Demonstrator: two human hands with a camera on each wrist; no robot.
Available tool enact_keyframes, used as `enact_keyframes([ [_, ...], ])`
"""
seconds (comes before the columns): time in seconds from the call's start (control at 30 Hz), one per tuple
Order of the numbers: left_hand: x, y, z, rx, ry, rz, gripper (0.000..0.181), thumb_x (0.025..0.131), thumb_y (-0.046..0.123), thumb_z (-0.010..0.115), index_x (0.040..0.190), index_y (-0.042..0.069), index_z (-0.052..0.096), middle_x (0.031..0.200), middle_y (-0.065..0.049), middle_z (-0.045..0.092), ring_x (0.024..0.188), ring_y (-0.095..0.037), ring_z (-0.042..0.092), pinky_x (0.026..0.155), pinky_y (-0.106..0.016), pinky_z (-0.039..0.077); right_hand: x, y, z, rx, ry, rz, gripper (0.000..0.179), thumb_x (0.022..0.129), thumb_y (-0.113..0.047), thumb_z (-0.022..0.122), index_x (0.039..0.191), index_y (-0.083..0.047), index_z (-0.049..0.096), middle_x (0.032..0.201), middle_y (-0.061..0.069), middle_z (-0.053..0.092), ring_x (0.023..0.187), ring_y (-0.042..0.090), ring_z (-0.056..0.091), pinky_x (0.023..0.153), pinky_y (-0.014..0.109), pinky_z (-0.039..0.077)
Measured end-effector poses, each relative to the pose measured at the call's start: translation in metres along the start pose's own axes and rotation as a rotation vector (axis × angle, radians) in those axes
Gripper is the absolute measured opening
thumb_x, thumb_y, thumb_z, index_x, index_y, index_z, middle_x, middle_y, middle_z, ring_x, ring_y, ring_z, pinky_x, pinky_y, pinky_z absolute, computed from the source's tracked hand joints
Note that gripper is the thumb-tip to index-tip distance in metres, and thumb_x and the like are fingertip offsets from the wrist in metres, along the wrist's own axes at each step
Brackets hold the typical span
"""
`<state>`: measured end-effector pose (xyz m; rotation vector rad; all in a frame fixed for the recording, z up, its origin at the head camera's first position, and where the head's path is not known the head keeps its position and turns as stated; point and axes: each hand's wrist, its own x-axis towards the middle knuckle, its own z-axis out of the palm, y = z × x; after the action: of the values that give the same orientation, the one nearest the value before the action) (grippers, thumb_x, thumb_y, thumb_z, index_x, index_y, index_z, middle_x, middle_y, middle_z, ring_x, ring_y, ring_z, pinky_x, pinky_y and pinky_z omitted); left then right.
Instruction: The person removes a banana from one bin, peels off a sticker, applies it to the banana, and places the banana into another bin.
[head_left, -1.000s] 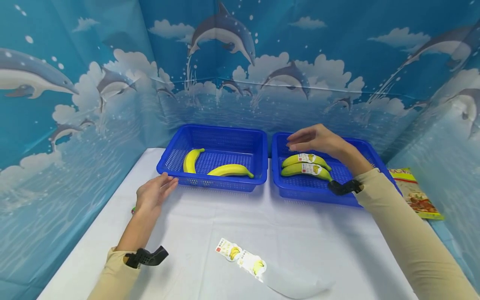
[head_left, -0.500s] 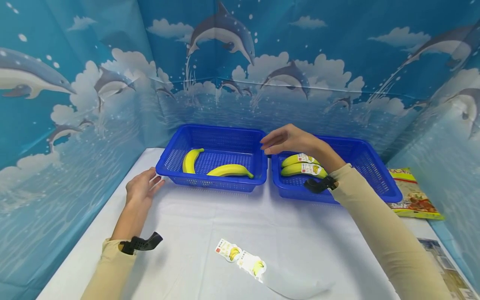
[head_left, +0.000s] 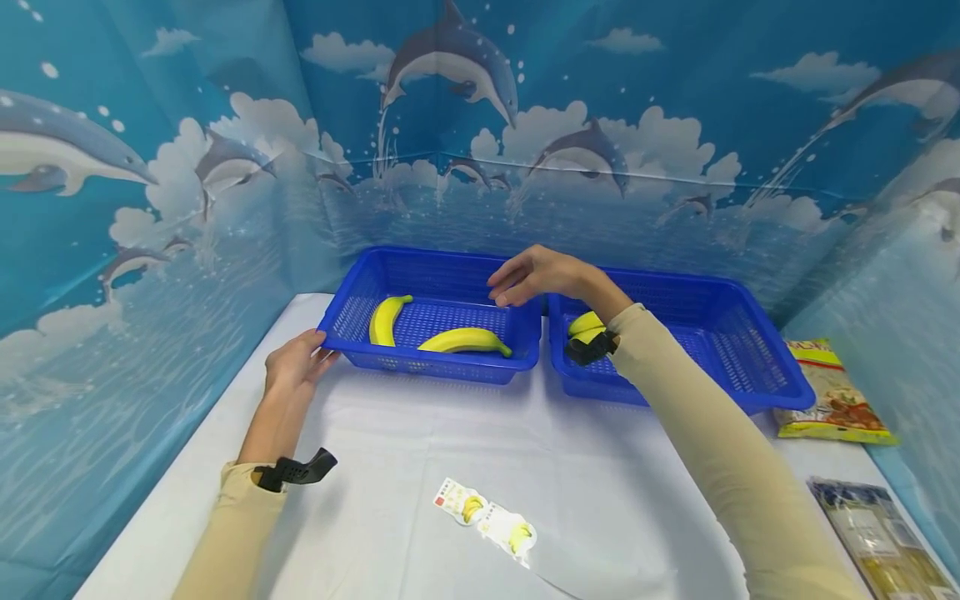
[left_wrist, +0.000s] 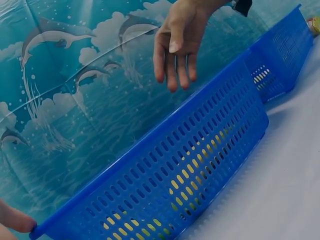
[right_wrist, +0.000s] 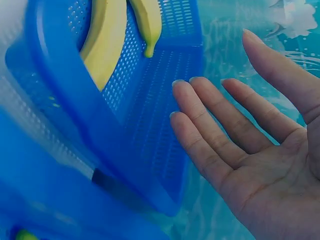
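Observation:
My left hand is at the front left corner of the left blue basket, its fingertips touching the rim. In the left wrist view only a fingertip shows at the rim's end. Two yellow bananas lie in this basket: one banana stands along the left side, the other banana along the front. Above the basket's right end hovers my right hand, fingers spread and palm bare in the right wrist view. Bananas with labels sit in the right blue basket, partly behind my right wrist.
A strip of banana labels lies on the white tablecloth in front. A yellow and red food packet leans beside the right basket, with another clear packet nearer. A dolphin-printed curtain closes the back and sides.
My right hand has moved left, from over the right basket's labelled bananas to over the left basket. The left hand drew back slightly, then returned to the corner.

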<state>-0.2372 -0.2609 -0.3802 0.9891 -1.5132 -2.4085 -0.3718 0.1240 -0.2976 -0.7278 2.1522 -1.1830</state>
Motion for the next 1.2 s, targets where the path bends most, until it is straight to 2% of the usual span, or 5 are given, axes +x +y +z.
enact_keyframes([
  [0.3, 0.0, -0.003, 0.001, 0.012, 0.007, -0.006, 0.055, 0.109, 0.007, 0.06, 0.162, 0.003, 0.046, 0.164, -0.013, 0.05, 0.14, -0.023, 0.061, 0.099, -0.023, 0.057, 0.031, 0.012, 0.002, 0.069, 0.01, 0.108, 0.048, 0.101, -0.006, 0.077, 0.146, 0.003, 0.062, 0.141, 0.023, 0.068, 0.133, 0.042, 0.064, 0.106, 0.044, 0.058],
  [0.47, 0.001, -0.004, -0.001, 0.016, 0.01, -0.009, 0.054, 0.109, 0.006, 0.061, 0.161, 0.002, 0.047, 0.163, -0.013, 0.051, 0.138, -0.021, 0.062, 0.097, -0.022, 0.058, 0.045, 0.02, 0.008, 0.078, 0.005, 0.134, 0.048, 0.101, -0.008, 0.077, 0.146, 0.003, 0.062, 0.144, 0.024, 0.067, 0.135, 0.042, 0.062, 0.118, 0.056, 0.047],
  [0.6, 0.002, -0.003, -0.003, 0.008, 0.011, -0.011, 0.054, 0.109, 0.007, 0.061, 0.161, 0.003, 0.047, 0.162, -0.013, 0.052, 0.135, -0.021, 0.063, 0.097, -0.023, 0.058, 0.056, 0.022, 0.015, 0.072, 0.017, 0.135, 0.046, 0.102, -0.009, 0.076, 0.144, 0.003, 0.064, 0.141, 0.022, 0.069, 0.133, 0.041, 0.064, 0.119, 0.06, 0.044],
  [0.83, 0.003, -0.003, -0.004, 0.012, 0.013, -0.003, 0.054, 0.109, 0.008, 0.061, 0.161, 0.002, 0.047, 0.161, -0.014, 0.052, 0.132, -0.021, 0.064, 0.097, -0.024, 0.058, 0.076, 0.027, 0.028, 0.11, -0.003, 0.124, 0.045, 0.103, -0.001, 0.071, 0.145, 0.009, 0.06, 0.146, 0.031, 0.061, 0.131, 0.036, 0.067, 0.12, 0.056, 0.044],
  [1.2, 0.004, -0.004, -0.005, 0.025, 0.019, 0.012, 0.053, 0.109, 0.007, 0.061, 0.16, 0.002, 0.047, 0.163, -0.013, 0.051, 0.135, -0.022, 0.063, 0.096, -0.023, 0.059, 0.091, 0.032, 0.037, 0.054, -0.06, 0.167, 0.049, 0.1, 0.0, 0.075, 0.146, 0.009, 0.06, 0.147, 0.027, 0.063, 0.128, 0.031, 0.069, 0.119, 0.051, 0.047],
])
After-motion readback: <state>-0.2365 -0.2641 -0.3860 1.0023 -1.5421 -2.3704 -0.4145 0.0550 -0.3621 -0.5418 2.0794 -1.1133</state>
